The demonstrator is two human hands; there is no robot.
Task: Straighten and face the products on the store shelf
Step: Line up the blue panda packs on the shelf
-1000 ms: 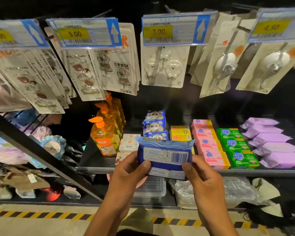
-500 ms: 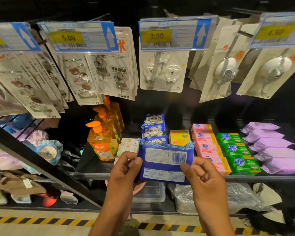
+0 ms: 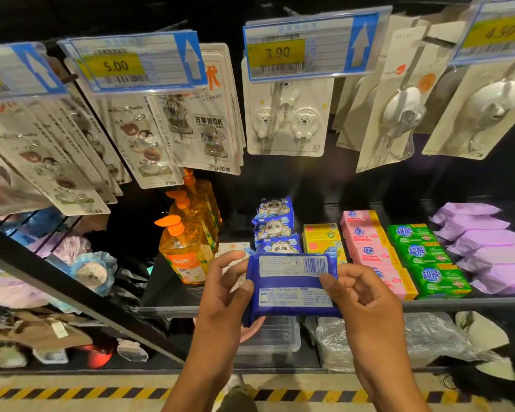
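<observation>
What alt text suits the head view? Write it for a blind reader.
A left hand and right hand hold a blue pack, barcode side showing, before a store shelf. Behind it sit panda-print packs, orange pump bottles, pink soap boxes, green soap boxes and purple packs, under hanging hook cards.

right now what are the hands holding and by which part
A blue packet, barcode side facing the camera. The left hand pinches its left end and the right hand pinches its right end.
</observation>
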